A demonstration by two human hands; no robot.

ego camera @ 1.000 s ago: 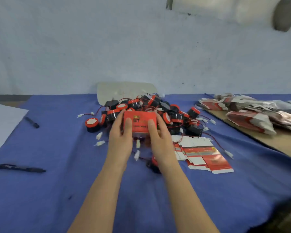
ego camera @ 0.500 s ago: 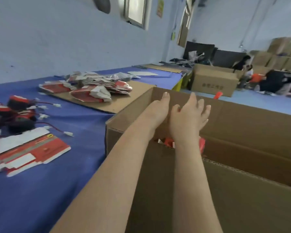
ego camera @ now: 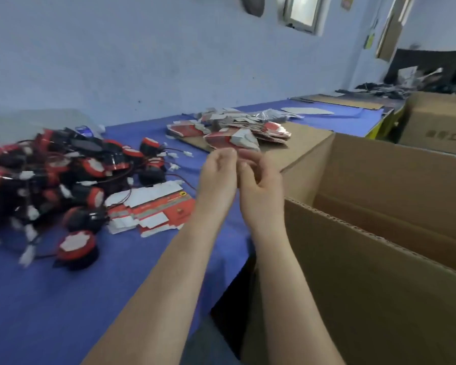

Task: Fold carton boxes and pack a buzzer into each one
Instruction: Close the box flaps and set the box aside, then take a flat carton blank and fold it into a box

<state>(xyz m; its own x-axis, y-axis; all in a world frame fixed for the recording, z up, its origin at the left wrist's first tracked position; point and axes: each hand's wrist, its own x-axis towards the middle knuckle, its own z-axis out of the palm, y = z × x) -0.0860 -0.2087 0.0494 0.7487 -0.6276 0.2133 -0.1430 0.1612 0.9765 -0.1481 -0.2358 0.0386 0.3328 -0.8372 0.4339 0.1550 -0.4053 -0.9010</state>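
My left hand [ego camera: 217,177] and my right hand [ego camera: 261,180] hang side by side above the blue table's right edge, fingers loosely curled, nothing in either. A heap of red-and-black buzzers [ego camera: 63,169] with thin wires and white plugs lies to the left. Flat red-and-white carton blanks [ego camera: 153,209] sit on the cloth just left of my left forearm. One buzzer [ego camera: 75,246] rests apart at the heap's near side. A big open brown shipping box [ego camera: 379,206] stands right of my right hand.
A second pile of flat cartons [ego camera: 234,133] lies on a brown cardboard sheet [ego camera: 306,135] behind my hands. Another brown box [ego camera: 437,122] stands at the far right. The blue wall runs along the back of the table.
The folded red carton held a second ago went into the shipping box. Both hands have come out of the box, leftward, empty, and my view has swung back toward the table.
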